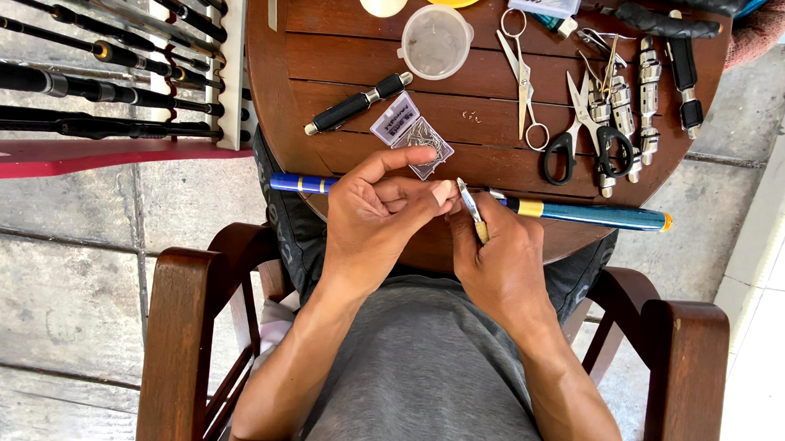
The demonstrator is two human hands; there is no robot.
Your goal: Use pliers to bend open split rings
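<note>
Head view: one long blue rod blank with gold bands (590, 214) lies across the near edge of the round brown wooden table (330, 47), under both hands. Right hand (502, 258) grips one small metal-tipped tool (472, 211), tip up. Left hand (380, 206) pinches fingertips at that tip, index finger raised. Two scissors (525, 84), one clear plastic cup (435, 41), one small clear packet of hooks (422, 141) behind.

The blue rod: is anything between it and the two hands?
Nothing visible. The blue rod lies across the round wooden table, and the left hand and right hand sit right over its middle, the right holding a small metal tool.
</note>
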